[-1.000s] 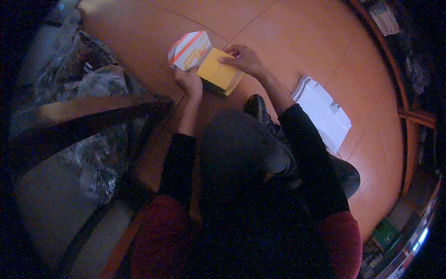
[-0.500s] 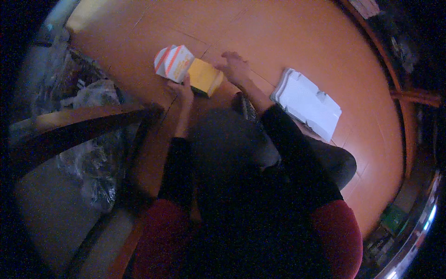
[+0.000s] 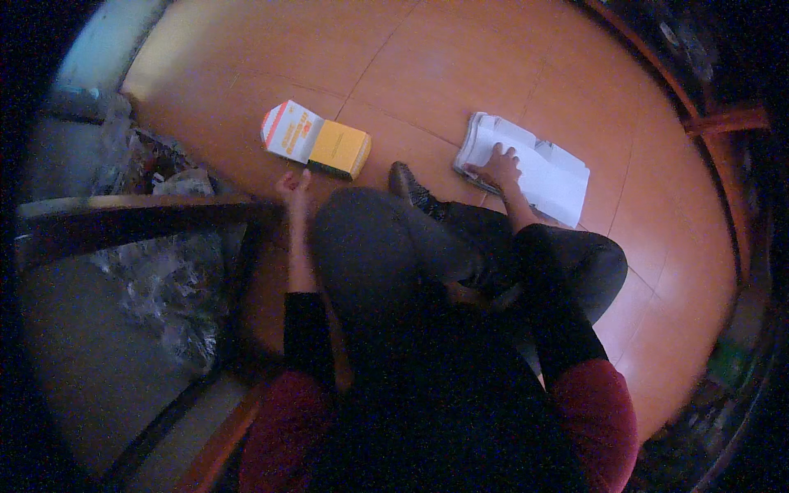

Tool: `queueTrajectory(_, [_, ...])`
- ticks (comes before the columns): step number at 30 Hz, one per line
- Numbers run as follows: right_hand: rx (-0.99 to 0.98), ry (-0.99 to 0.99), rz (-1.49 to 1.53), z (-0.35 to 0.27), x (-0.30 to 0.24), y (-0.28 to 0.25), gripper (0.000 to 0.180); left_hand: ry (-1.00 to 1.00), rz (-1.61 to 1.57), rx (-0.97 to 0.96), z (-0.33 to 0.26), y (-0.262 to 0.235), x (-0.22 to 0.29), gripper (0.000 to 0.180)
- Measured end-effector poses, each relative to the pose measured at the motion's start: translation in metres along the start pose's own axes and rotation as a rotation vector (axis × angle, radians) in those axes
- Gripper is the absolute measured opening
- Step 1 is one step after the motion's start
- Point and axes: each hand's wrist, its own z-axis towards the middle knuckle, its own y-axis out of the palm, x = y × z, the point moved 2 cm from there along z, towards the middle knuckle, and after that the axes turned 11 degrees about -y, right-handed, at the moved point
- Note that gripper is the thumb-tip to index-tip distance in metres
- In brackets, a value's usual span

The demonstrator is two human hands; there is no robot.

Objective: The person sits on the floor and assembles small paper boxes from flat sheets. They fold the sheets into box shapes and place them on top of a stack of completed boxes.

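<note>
A small carton (image 3: 343,148) lies on the floor ahead of me, its yellow side up and its white, orange-striped flap (image 3: 292,131) spread out to the left. Just nearer to me than the carton is my left hand (image 3: 294,186), apart from it, with fingers loosely bent and nothing in them. To the right lies a stack of flat white card-like sheets (image 3: 552,182) with notched edges. My right hand (image 3: 500,170) rests over the left part of this stack, fingers spread on top and thumb near its left edge.
My crossed legs (image 3: 370,238) and a dark patterned shoe (image 3: 415,191) are between my arms. A curved wooden piece (image 3: 140,212) and crumpled clear plastic (image 3: 177,287) are at the left. A wooden frame (image 3: 727,120) borders the tiled floor (image 3: 427,62) at the right.
My left hand has let go of the carton and drawn back toward me. My right hand has moved right, from beside the carton onto the white stack.
</note>
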Motion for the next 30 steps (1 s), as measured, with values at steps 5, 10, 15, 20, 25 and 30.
queueTrajectory(5, [-0.246,-0.297,0.067,0.0,0.03,0.004,0.062,0.081,-0.067,-0.107,-0.097,0.015,0.122,0.044])
queueTrajectory(10, [-0.214,-0.516,0.125,0.012,0.048,0.001,0.036,0.197,-0.07,-0.302,-0.154,0.071,0.184,0.036])
queueTrajectory(15, [-0.107,-0.369,0.179,0.034,0.079,0.015,0.029,0.303,0.085,-0.643,-0.189,0.153,0.192,0.038])
queueTrajectory(20, [-0.02,-0.513,0.124,0.009,0.035,-0.08,0.022,0.942,0.726,-0.474,-0.221,0.217,0.171,0.036])
queueTrajectory(25, [0.067,-0.89,0.193,-0.017,0.029,-0.168,0.019,0.705,1.102,-0.833,-0.241,0.259,0.169,0.028])
queueTrajectory(30, [0.789,-0.503,0.343,-0.026,0.033,-0.186,0.025,0.827,0.623,-0.603,-0.222,0.276,0.147,0.028])
